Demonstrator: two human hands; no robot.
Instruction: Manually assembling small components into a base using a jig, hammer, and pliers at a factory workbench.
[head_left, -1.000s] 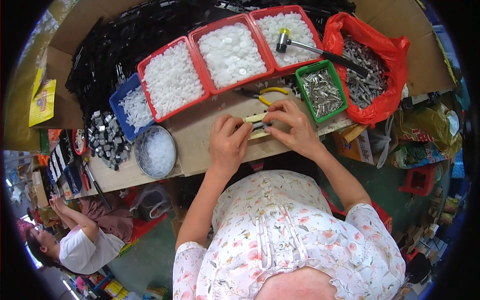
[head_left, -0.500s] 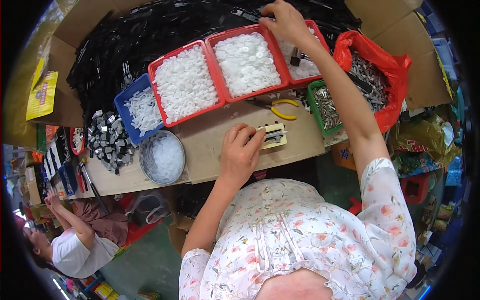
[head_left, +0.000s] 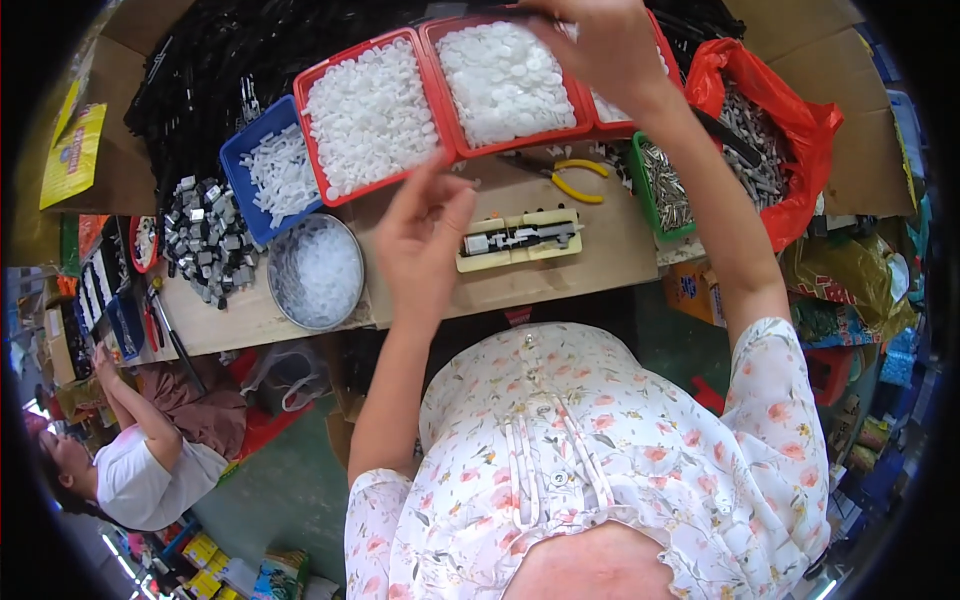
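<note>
My left hand (head_left: 425, 240) hovers over the table between the red trays and the cream fixture. Its fingers are apart, partly bent and blurred, and I see nothing in them. Just to its right lies the long cream fixture (head_left: 520, 262), with a black, white and silver assembly (head_left: 515, 238) in its slot. My right hand (head_left: 605, 55) reaches over the red trays at the top edge, smeared by motion. Its fingers close on the end of a long black strip-shaped part (head_left: 465, 14), which points left above the trays.
Red trays hold white plastic pieces (head_left: 370, 115) and white discs (head_left: 500, 80). Around them stand a blue tray (head_left: 232, 160), a round metal bowl (head_left: 275, 285), a green tray (head_left: 645, 190) of metal pins and a red bag (head_left: 815, 130). Yellow-handled pliers (head_left: 580, 190) lie behind the fixture. A person (head_left: 160, 470) sits at left.
My left hand has left the fixture, moving up and left, and the assembly now shows. My right hand has drawn the black part out of the heap at the back.
</note>
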